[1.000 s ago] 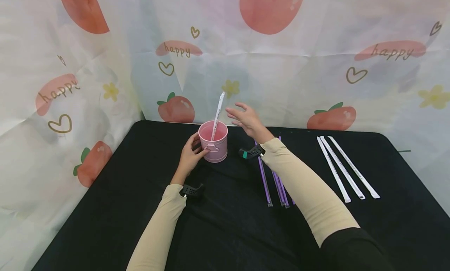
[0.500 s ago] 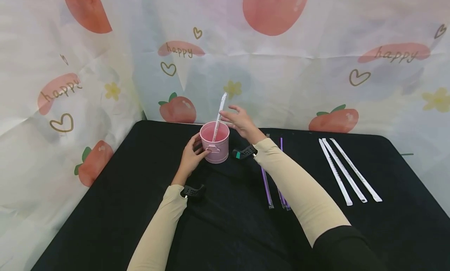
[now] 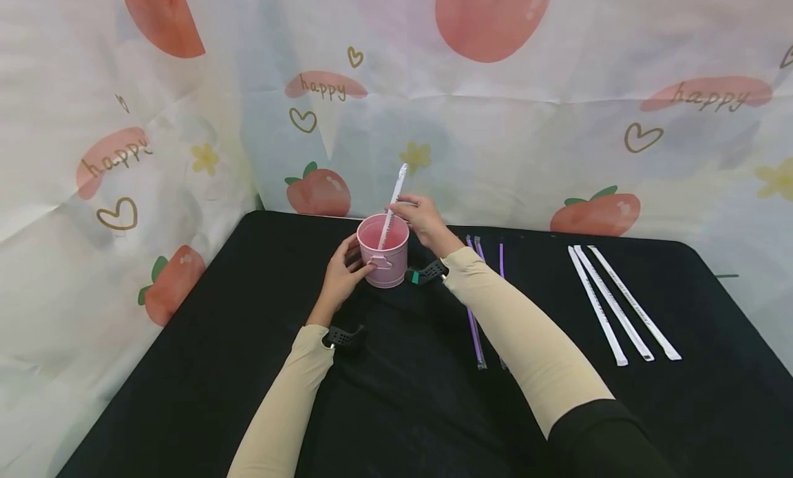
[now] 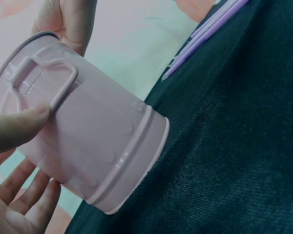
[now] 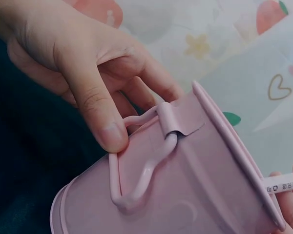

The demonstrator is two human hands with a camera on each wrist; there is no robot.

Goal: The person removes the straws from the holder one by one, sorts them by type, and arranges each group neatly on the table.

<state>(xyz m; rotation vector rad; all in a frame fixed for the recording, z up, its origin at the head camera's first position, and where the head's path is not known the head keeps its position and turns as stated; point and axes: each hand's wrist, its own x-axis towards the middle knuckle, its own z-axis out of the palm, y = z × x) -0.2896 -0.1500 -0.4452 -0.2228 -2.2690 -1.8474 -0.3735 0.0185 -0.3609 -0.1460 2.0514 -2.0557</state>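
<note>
A small pink metal bucket (image 3: 389, 268) with side handles stands upright on the black-covered table. My left hand (image 3: 339, 273) holds it from the left. In the left wrist view its thumb (image 4: 31, 122) presses by the bucket's handle (image 4: 66, 87), with the other fingers behind. One white paper-wrapped straw (image 3: 399, 182) leans inside the bucket and rises above its rim. My right hand (image 3: 427, 223) pinches this straw above the rim. In the right wrist view the right fingers (image 5: 290, 209) show at the edge beside the straw, while my left hand (image 5: 83, 63) fills the upper left.
Several purple straws (image 3: 475, 333) in clear wrappers lie right of the bucket, partly under my right forearm. Farther right lie three white wrapped straws (image 3: 610, 302). A printed cloth backdrop (image 3: 495, 147) hangs behind the table (image 3: 396, 409).
My right hand has moved left and slightly down to the white straw, and its fingers have closed on it. The left hand has stayed on the bucket. The head view has shifted slightly.
</note>
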